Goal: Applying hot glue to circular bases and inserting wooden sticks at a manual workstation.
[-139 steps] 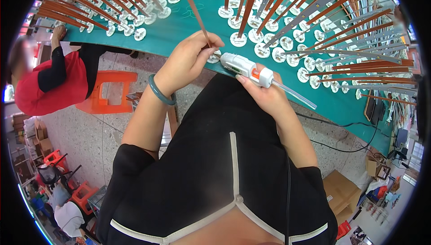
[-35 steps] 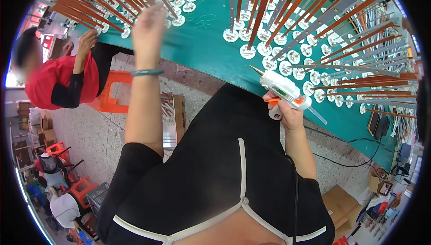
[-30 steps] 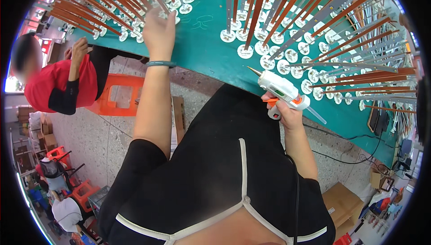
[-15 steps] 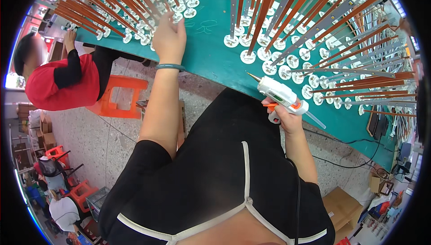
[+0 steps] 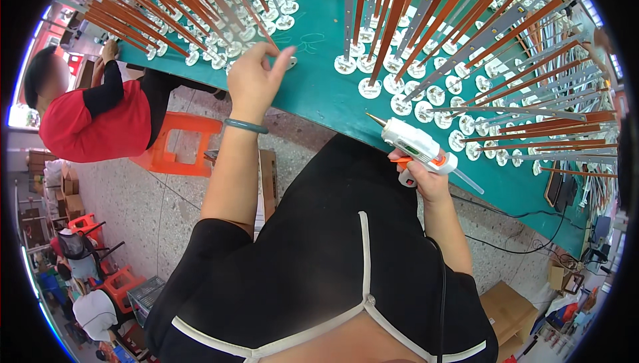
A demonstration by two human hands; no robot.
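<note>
My right hand (image 5: pixel 429 180) is wrapped round the grip of a white hot glue gun (image 5: pixel 413 140) with an orange trigger. Its metal nozzle points up and left over the table edge, and a clear glue stick sticks out of its back. At the left, my left hand (image 5: pixel 254 77) is closed on a brown strip (image 5: pixel 267 35) with a white round base (image 5: pixel 291 61), whose rim shows beside the fingers. Much of that piece is hidden by the hand. Close behind stand several similar strips on white discs (image 5: pixel 233 49).
The green table (image 5: pixel 309 90) carries a second dense group of upright strips on white discs (image 5: pixel 369 87) at the right. A black cable (image 5: pixel 509 210) hangs by the table's near edge. A person in red (image 5: pixel 96 120) sits at the left by an orange stool (image 5: pixel 180 142).
My left hand has drawn back slightly from the left group of strips, and a white base now shows beside its fingers. The glue gun in my right hand has hardly moved.
</note>
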